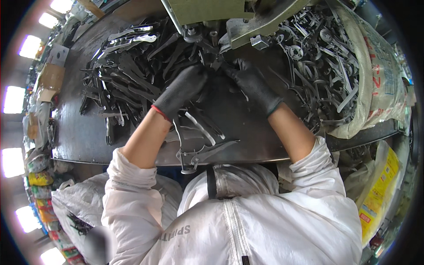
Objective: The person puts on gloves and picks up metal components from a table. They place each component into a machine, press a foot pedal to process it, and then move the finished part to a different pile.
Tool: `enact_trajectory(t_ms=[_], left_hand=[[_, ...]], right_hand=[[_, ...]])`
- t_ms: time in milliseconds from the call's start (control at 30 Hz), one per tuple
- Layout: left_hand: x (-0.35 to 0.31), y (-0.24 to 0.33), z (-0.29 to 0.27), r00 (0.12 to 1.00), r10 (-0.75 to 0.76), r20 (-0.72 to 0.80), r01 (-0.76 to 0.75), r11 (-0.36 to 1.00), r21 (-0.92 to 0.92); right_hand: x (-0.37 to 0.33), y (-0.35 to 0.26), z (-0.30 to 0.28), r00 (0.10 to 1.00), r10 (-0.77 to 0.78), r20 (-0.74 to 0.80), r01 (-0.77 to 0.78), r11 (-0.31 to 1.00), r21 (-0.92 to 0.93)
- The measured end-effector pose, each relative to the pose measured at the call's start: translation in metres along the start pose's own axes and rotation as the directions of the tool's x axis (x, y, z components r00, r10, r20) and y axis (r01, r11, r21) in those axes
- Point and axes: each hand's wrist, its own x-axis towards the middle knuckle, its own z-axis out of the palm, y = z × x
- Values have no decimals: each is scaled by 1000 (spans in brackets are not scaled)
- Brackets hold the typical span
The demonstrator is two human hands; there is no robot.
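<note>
My left hand (pixel 184 86), in a dark glove with a red cuff edge, is closed at the working point of a machine (pixel 207 20). A small metal part (pixel 215 65) shows between my two hands, beneath the machine's head; its exact kind cannot be made out. My right hand (pixel 258 86), gloved the same way, has its fingers pinched together at that spot, and what they hold is mostly hidden. Nearer to me, below my left wrist, several dark and silver lever-shaped metal pieces (pixel 201 126) lie on the metal table. A jointed metal lever assembly (pixel 198 155) overhangs the front edge.
A heap of dark handle-shaped metal pieces (pixel 128 77) covers the table's left. Silver metal levers (pixel 316 66) spill from a white woven sack (pixel 375 75) at the right. The table (pixel 88 141) has a curved-looking front edge. A cardboard box (pixel 51 79) stands at far left.
</note>
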Motion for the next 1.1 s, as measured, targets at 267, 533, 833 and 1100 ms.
enact_trajectory(t_ms=[267,533,833,1100], left_hand=[[22,38,-28,861,-500,88,267,594,759],[5,64,-85,886,-447,-123,389,571,723],[-42,87,-111,852,-521,51,415,613,-672],[-34,117,-65,946,-157,284,313,675,-668]], right_hand=[[2,2,-13,993,115,-13,-114,992,58],[-22,-48,-5,1000,2,-20,-2,1000,25],[-15,8,-17,992,127,5,-127,985,120],[-20,5,-6,996,34,-80,-29,997,66]])
